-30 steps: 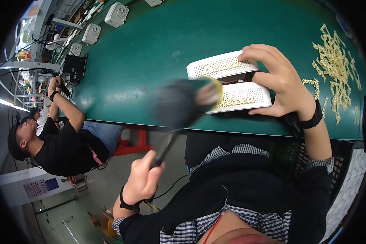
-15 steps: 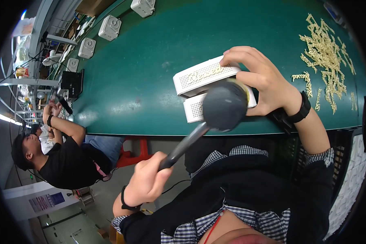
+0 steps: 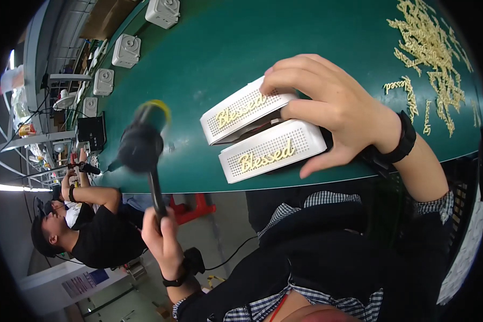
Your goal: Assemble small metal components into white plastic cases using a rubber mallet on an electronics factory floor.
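- Centrally, near the table's near edge, two white perforated housings lie side by side: a far housing (image 3: 242, 99) and a near housing (image 3: 268, 143), with a narrow gap between them.
- Pale-yellow script lettering (image 3: 265, 157) is positioned on the perforated face of each housing.
- The right hand (image 3: 335, 110) spans the right ends of both housings. Its fingers grasp the far housing, one on its top and one in the gap; the thumb is beside the near housing, contact uncertain.
- The left hand (image 3: 163, 241) is clenched around the handle of a mallet (image 3: 141, 147). The dark head is raised, left of the housings and well apart from them; a yellow rim shows at its far end, blurred.
- Loose lettering pieces (image 3: 432, 53) are piled on the far right of the green table (image 3: 241, 32), with several separate pieces beside the pile.
- White devices (image 3: 126, 51) stand in a row at the far left, beyond a black box (image 3: 91, 134).
- A co-worker (image 3: 99, 236) in a black cap and shirt is at the left, beside a red stool (image 3: 198, 208).
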The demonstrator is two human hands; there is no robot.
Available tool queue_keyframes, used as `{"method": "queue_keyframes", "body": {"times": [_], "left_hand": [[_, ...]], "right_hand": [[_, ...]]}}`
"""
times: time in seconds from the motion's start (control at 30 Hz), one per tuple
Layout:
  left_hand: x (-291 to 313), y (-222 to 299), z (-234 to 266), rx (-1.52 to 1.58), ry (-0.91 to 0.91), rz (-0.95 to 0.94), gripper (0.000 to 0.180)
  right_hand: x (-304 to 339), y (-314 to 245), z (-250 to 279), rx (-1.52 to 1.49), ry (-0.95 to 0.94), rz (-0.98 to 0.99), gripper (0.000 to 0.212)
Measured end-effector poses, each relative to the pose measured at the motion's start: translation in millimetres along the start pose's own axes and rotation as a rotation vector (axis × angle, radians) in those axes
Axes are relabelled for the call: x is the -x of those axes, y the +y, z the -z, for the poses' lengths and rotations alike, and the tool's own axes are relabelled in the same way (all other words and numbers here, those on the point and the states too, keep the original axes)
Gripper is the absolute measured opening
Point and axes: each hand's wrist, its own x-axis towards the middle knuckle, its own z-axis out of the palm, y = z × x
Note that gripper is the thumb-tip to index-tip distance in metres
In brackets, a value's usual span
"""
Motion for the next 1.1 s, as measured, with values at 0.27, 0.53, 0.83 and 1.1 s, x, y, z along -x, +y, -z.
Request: {"method": "queue_keyframes", "body": {"times": [0.27, 0.53, 0.83, 1.1], "left_hand": [[-82.8, -44.9, -32.2, -0.453, 0.140, 0.007, 0.025], [-62.4, 53.6, -69.3, -0.099, -0.169, -0.713, 0.037], [-68.2, 65.7, -77.1, -0.047, -0.281, -0.648, 0.040], [-70.3, 88.9, -72.3, -0.119, -0.477, -0.520, 0.022]], "right_hand": [[-12.6, -19.9, -7.5, -0.108, 0.023, 0.005, 0.035], [-23.0, -38.0, -2.3, -0.177, -0.121, -0.260, 0.018], [-27.8, -37.3, 3.9, -0.117, -0.111, -0.217, 0.019], [-21.0, -40.0, 3.5, -0.139, -0.106, -0.206, 0.018]]}}
